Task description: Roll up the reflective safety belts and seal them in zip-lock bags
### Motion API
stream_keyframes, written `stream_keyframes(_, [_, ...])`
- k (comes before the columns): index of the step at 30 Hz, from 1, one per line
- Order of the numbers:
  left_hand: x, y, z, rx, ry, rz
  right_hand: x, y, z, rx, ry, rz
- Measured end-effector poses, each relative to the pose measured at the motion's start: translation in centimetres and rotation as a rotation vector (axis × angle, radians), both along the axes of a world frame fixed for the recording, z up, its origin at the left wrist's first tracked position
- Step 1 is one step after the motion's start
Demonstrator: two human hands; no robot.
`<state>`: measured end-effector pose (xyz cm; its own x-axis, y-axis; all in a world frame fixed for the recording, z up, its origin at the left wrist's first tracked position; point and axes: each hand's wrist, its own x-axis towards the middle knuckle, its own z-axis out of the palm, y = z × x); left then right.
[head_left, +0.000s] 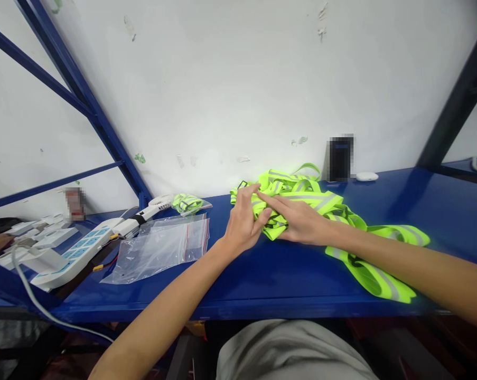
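Note:
A heap of neon yellow reflective vest straps [301,198] lies on the blue shelf [270,274], with one strap trailing off to the right [376,274]. My left hand [244,221] rests at the heap's left edge, fingers curled onto the folded part. My right hand [299,219] lies on top of the same folded part, fingers stretched flat and pressing it down. Both hands touch the fabric and each other's fingertips are close.
Clear zip bags [162,245] lie left of the hands. A bagged folded vest [188,203] and a white handheld fan [151,208] sit behind them. A white power strip [75,250] and small white boxes [44,232] are at far left. A dark device [340,158] leans on the wall.

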<state>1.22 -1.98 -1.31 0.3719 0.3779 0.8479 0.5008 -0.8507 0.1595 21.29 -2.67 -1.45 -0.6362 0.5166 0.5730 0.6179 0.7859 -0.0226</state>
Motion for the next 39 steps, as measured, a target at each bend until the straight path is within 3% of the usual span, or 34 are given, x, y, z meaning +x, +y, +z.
stream_keyframes(6, [0.5, -0.3, 0.3, -0.200, -0.038, -0.046, -0.4, 0.2, -0.3, 0.083, 0.000, 0.007])
stream_keyframes(11, [-0.5, -0.9, 1.9, -0.270, 0.185, 0.076, 0.0, 0.1, -0.3, 0.005, 0.073, 0.017])
stream_keyframes(14, [-4.3, -2.0, 4.3, -0.329, 0.394, 0.192, 0.1, -0.3, -0.2, -0.080, 0.133, -0.014])
stream_keyframes(17, [-10.5, -3.0, 6.3, -0.464, 0.720, 0.253, 0.0, -0.7, 0.3, -0.230, 0.160, -0.074])
stream_keyframes(20, [-16.4, -3.5, 6.2, -0.574, 0.882, 0.344, -0.3, -1.1, 1.0, -0.344, 0.181, -0.045])
stream_keyframes(23, [-19.3, -3.2, 4.9, -0.661, 0.913, 0.312, -0.5, -1.5, 1.5, -0.418, 0.218, -0.061])
stream_keyframes(26, [-19.6, -2.4, 4.1, -0.657, 0.858, 0.250, -0.6, -1.7, 1.8, -0.495, 0.238, -0.142])
stream_keyframes(28, [-19.3, -1.9, 4.1, -0.593, 0.807, 0.255, -0.5, -1.6, 1.9, -0.497, 0.271, -0.100])
stream_keyframes(33, [-19.3, -1.5, 3.6, -0.573, 0.839, 0.389, -0.1, -1.0, 1.8, -0.431, 0.358, 0.123])
stream_keyframes(36, [-19.5, -2.3, 3.2, -0.600, 0.841, 0.457, 0.1, -0.7, 1.8, -0.471, 0.378, 0.149])
stream_keyframes(39, [-18.8, -3.5, 4.0, -0.516, 0.783, 0.538, 0.0, -0.6, 1.8, -0.506, 0.432, 0.151])
